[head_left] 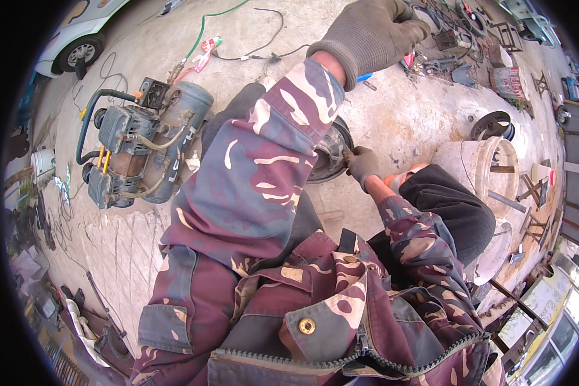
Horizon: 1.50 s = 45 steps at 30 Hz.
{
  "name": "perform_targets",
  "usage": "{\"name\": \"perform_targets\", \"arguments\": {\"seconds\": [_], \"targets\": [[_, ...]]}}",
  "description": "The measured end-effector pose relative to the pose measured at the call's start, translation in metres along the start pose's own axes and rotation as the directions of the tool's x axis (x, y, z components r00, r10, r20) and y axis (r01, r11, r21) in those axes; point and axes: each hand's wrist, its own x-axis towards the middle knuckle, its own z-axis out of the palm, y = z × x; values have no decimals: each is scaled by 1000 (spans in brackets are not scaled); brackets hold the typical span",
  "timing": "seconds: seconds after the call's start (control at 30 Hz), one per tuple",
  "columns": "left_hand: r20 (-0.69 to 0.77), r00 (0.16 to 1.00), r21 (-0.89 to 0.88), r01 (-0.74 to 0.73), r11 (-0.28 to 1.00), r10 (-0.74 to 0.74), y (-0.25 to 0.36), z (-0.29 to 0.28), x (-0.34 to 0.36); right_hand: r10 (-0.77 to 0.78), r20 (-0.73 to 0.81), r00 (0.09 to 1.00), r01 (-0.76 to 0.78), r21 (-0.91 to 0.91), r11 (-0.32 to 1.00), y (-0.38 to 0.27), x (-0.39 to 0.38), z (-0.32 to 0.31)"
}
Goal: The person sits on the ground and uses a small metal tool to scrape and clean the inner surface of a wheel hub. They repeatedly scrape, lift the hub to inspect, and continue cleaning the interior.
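Note:
Both my hands wear grey-brown knitted work gloves. My left arm reaches up across the view, and my left hand [379, 40] is raised at the top with its fingers curled in. Whatever it grips, if anything, is hidden by the hand. Below, my right hand [364, 165] grips the right edge of a round, dark metal wheel rim [331, 154] on the ground between my legs. My left sleeve covers part of this rim. A small blue piece [365, 77] shows just below my left hand; its kind is unclear.
An air compressor [141, 145] with a green hose [202, 32] stands at left. To the right are a dirty white drum [476, 167] and another dark rim [493, 126]. Scattered tools and cables [453, 48] lie at upper right. A vehicle wheel [82, 53] shows at upper left.

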Motion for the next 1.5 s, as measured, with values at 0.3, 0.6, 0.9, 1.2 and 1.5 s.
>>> {"name": "perform_targets", "arguments": {"seconds": [0.3,0.6,0.9,1.2,1.5], "targets": [[-11,1000,88,20,996,-20,1,-4,-2,19,-36,999,-20,-12,1000,-2,5,-3],[-3,999,77,32,996,-32,6,-6,-5,-22,-74,997,12,-134,991,5,14,-4],[1,996,93,89,992,-90,17,-8,-8,-62,-88,994,44,-191,981,-3,10,-4],[3,1000,127,-9,992,9,2,-4,-7,-216,-10,976,176,-544,820,-26,-5,-9],[3,1000,155,1,988,-2,-5,-1,-6,136,490,861,-472,670,573,8,20,18]]}}
